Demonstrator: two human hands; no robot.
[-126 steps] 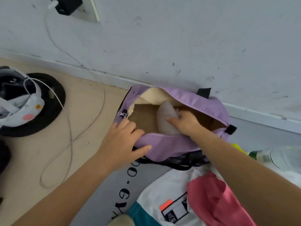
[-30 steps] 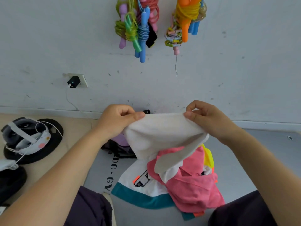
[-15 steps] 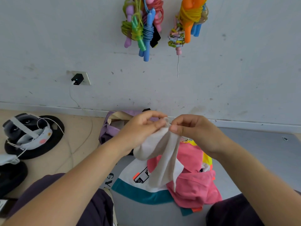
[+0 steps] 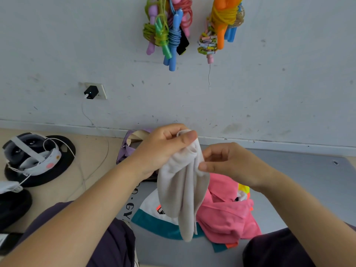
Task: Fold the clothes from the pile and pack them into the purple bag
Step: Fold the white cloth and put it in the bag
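The left hand [image 4: 163, 149] is gripping the top edge of a soft off-white knit garment [image 4: 182, 191], thumb pressing the bunched cloth against curled fingers, and is holding it up in the air above the pile. The right hand [image 4: 229, 164] is sitting just beside it, thumb and fingertips pinching the garment's right edge a little lower down, so the two hands are close together with the cloth doubled between them and hanging in long loose folds.

Below it, the pile of clothes [image 4: 227, 214] is lying on the grey floor mat [image 4: 308, 182]: a crumpled pink top over a white shirt with a teal hem. The purple fabric bag [image 4: 128, 149] is standing open against the wall behind the left wrist, mostly hidden by it.

The garment looks light and limp, draping straight down with no stiffness, so it will probably sag and slide out of shape unless it is taken by its edges or corners. Pinching both layers together at the top fold and again lower down the side seems the surest way to halve it neatly. It appears unlikely to slip from the fingers, being matte and slightly textured.
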